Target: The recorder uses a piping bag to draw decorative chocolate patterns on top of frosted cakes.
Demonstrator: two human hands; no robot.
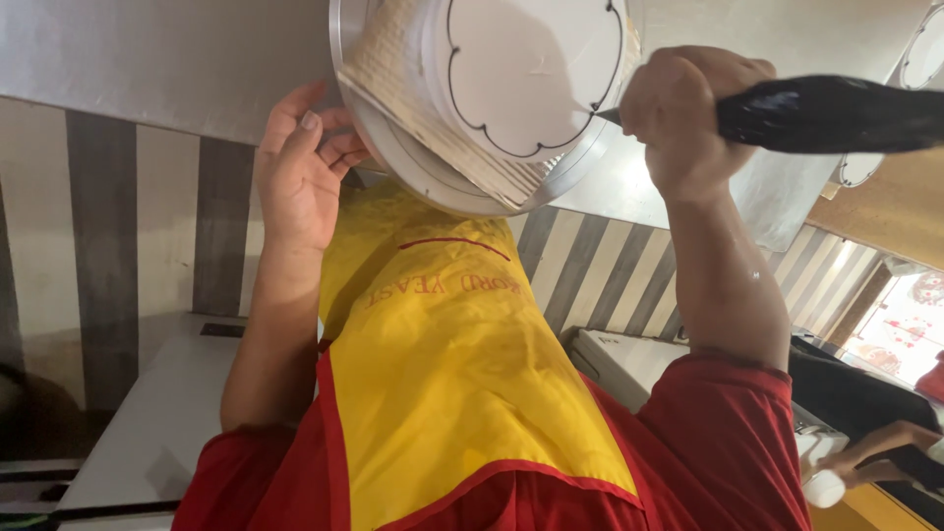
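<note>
A round white cake point(531, 69) carries a thin black scalloped outline. It rests on a pale ribbed board point(393, 69) on a metal turntable point(423, 177). My right hand point(678, 113) is closed around a black piping bag point(836, 113), and the bag's tip touches the cake's right edge on the black line. My left hand point(300, 172) sits at the left rim of the turntable, fingers loosely curled and apart, holding nothing. Below the hands I see my yellow apron point(452, 393) and red shirt.
The grey worktop point(147, 49) holds the turntable. Two more white cakes with black outlines show at the right, one at the top corner point(924, 49) and one partly hidden point(860, 169). Striped floor point(118, 226) lies below. Another person's hand point(875, 457) by a white object point(821, 482) is at lower right.
</note>
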